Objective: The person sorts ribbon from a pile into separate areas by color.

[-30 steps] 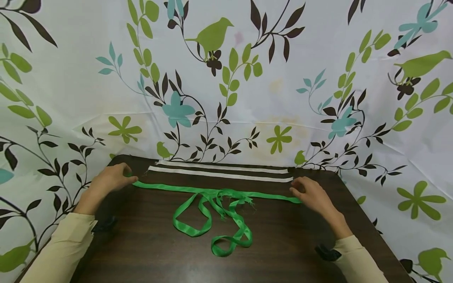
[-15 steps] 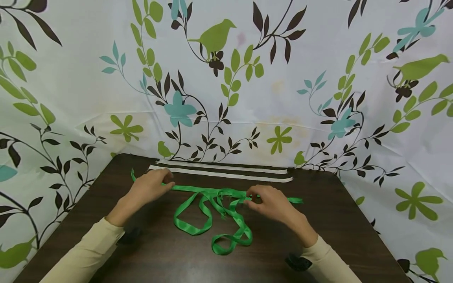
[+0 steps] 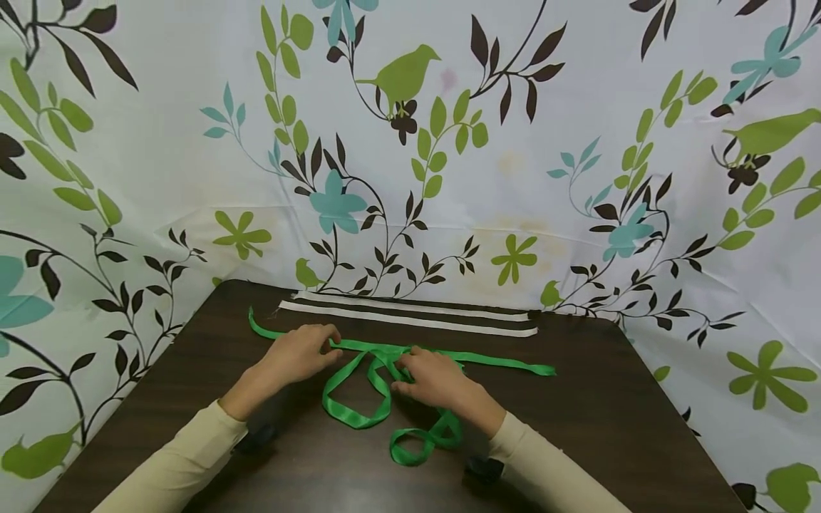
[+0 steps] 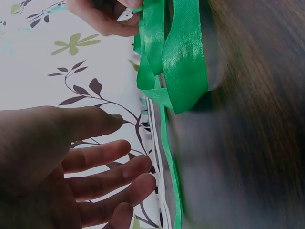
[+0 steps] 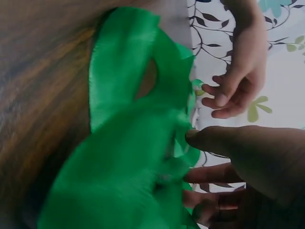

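Note:
A long green ribbon [image 3: 500, 360] lies stretched across the dark table in the head view. Looped green ribbon [image 3: 355, 418] is gathered at its middle, its curls trailing toward the near side. My left hand [image 3: 298, 355] hovers left of the loops, over the straight strip; the left wrist view shows its fingers [image 4: 112, 183] spread and holding nothing. My right hand [image 3: 439, 377] is over the right part of the loops and covers some of them. In the right wrist view its thumb and fingers stand apart, fingertips right at the green folds [image 5: 124, 157].
Two white ribbons [image 3: 410, 322] lie parallel near the table's back edge, behind the green strip. A white cloth [image 3: 462, 185] printed with birds and leaves hangs behind the dark table [image 3: 333, 477].
Both hands have left the two ends of the straight green ribbon and come inward to the loops. The strip's ends now lie free on the table.

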Demonstrator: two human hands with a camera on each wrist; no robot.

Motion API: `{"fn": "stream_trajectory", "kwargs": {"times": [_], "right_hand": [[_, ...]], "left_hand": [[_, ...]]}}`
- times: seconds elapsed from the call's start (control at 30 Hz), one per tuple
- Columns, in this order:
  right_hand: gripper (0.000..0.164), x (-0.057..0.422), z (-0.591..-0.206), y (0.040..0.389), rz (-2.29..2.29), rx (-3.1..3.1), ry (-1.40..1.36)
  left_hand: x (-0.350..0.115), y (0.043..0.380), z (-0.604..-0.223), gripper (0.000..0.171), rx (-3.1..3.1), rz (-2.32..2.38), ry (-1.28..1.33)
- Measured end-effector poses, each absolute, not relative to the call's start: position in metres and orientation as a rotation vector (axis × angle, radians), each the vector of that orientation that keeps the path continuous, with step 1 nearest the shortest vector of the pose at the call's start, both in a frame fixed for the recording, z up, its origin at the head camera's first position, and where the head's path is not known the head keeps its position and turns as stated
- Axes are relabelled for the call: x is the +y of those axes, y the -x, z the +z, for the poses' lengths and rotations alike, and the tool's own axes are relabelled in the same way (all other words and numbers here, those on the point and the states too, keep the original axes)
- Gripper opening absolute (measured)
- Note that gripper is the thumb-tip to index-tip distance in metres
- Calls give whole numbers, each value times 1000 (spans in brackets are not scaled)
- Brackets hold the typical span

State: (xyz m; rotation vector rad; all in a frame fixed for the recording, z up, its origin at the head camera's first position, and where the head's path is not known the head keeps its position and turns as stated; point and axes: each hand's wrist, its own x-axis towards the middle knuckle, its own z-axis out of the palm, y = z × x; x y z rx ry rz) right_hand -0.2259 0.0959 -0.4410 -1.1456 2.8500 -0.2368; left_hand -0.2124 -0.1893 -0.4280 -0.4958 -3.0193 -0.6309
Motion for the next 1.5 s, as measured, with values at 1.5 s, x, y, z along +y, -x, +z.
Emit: {"fn": "stream_trajectory", "kwargs": {"times": [1.5], "right_hand": [[16,154,-333,173,-1014,2334,1240]], "left_hand": [[-121,175,-425,37,-2523,-1727,1412]]}}
